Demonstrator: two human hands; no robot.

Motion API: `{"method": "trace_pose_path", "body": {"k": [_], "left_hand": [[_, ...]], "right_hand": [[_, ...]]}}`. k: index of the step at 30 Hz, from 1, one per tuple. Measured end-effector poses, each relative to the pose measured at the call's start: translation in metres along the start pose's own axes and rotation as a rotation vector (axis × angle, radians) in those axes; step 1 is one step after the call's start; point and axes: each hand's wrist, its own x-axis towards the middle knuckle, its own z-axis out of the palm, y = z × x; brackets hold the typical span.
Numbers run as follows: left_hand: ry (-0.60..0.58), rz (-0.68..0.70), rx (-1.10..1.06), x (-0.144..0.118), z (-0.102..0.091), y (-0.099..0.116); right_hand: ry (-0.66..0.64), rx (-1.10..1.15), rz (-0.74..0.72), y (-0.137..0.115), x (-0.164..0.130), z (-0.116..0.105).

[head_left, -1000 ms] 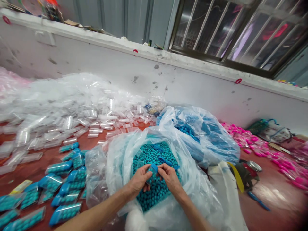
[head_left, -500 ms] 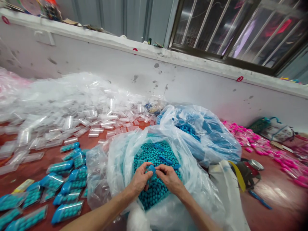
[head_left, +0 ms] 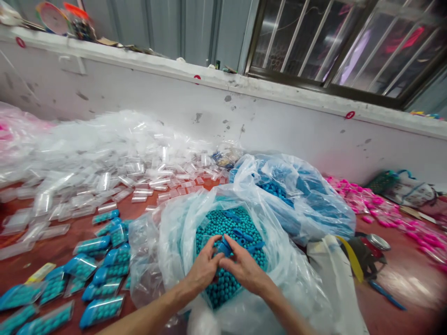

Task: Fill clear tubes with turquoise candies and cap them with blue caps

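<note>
- Hands meet at lower centre: left hand [head_left: 204, 270] and right hand [head_left: 244, 269] both pinch a blue cap [head_left: 223, 248].
- Beads [head_left: 228, 279] lie beneath, inside a bag [head_left: 174, 232].
- Filled tubes [head_left: 101, 260] lie lower left.

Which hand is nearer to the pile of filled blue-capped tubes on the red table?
Left. The left hand is in the bead bag, on the side toward the filled tubes; the right hand lies beyond it, farther away.

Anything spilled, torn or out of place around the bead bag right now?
Nothing spilled that I can see. The teal beads sit inside the open plastic bag; both hands, left hand and right hand, pinch a small blue cap. Filled tubes lie loosely scattered beside it.
</note>
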Motion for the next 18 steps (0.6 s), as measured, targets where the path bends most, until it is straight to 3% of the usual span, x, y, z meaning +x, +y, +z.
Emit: {"method": "trace_pose_path", "body": {"k": [2,4,8,11,15,18], "left_hand": [[0.044,0.104,-0.010,0.000,0.003,0.002],[0.055,0.175,-0.017,0.000,0.005,0.005],[0.053,0.137,-0.009,-0.001,0.007,0.009],[0.106,0.178,0.019,-0.001,0.011,0.003],[0.195,0.234,0.166,-0.004,0.017,-0.003],[0.186,0.246,0.295,-0.013,0.005,0.007]], "right_hand": [[-0.044,-0.157,-0.039,-0.007,-0.006,0.008],[-0.009,-0.291,-0.095,-0.011,-0.008,0.016],[0.162,-0.501,-0.185,-0.012,-0.010,0.029],[0.203,-0.629,-0.227,-0.009,-0.013,0.033],[0.173,-0.665,-0.216,-0.007,-0.017,0.038],[0.018,-0.554,-0.217,-0.009,-0.016,0.035]]}}
